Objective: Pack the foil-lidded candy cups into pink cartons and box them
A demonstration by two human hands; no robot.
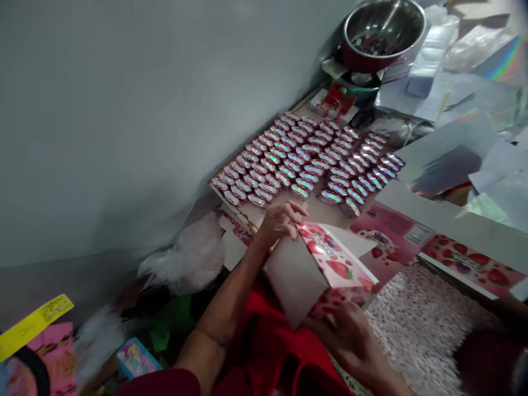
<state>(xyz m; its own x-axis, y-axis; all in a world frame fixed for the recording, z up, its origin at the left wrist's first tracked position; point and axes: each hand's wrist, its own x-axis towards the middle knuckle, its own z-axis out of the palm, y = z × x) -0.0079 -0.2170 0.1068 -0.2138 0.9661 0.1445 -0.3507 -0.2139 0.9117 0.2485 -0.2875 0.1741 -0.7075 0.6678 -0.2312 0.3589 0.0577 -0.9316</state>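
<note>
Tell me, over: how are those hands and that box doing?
Left hand, right hand: both on strawberry box. White flaps spread. Shiny-topped packs in rows beyond.

This looks like a small packing workshop; whether it lies inside a home cannot be told. Rows of matching small packs (pixel 284 157) with shiny tops stand along the far edge of the desk (pixel 319 210), close to a plain wall (pixel 124 110). A partly folded strawberry-printed carton (pixel 336 256) is held at the near edge, and more strawberry-printed card (pixel 474 264) lies to the right. Past the far corner sits a metal bowl (pixel 402 27) of small pieces, beside heaped loose sheets (pixel 447 151). Plastic bags (pixel 193 253) crowd the space off the left edge.
</note>
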